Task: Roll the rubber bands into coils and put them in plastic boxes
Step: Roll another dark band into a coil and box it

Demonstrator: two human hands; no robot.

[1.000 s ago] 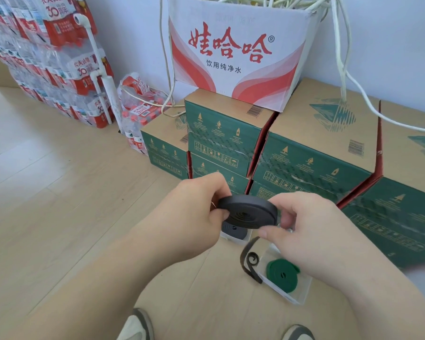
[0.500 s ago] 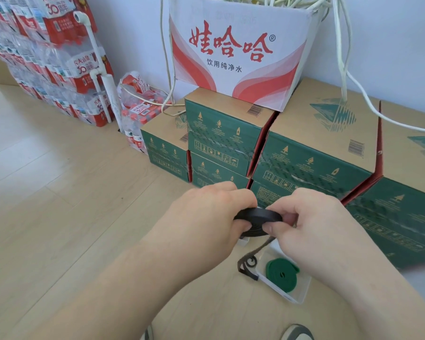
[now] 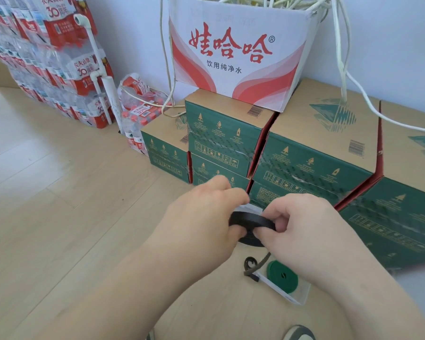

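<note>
Left hand: we see the left hand [image 3: 206, 217] clamped on the left side of the black coil [image 3: 252, 220], fingers curled over its far rim and the thumb pressed on the face turned toward us.
Right hand: the right hand [image 3: 304, 229] grips the coil's right side the same way, with its thumb tip just beside the left thumb.
Black coil: a flat wound disc of black rubber band, held between both hands above the floor [image 3: 59, 192] and tilted, so that we see its outer rim and part of its ridged face.
Loose tail: the loose tail [image 3: 250, 262] of dark band hangs from under the right hand and ends in a small curl, just beside a corner of the plastic box [image 3: 297, 299].
Green coil: the green coil [image 3: 282, 276] lies flat inside that clear box, which sits on the floor below the right hand.
Pale edge: a pale edge [image 3: 252, 208] shows just behind the black coil; we cannot tell what it belongs to.
Behind: green cartons [image 3: 317, 163] stand stacked along the wall, with a white-and-red carton [image 3: 236, 52] full of pale cables on top and packs of bottled water [image 3: 47, 57] to the left.
</note>
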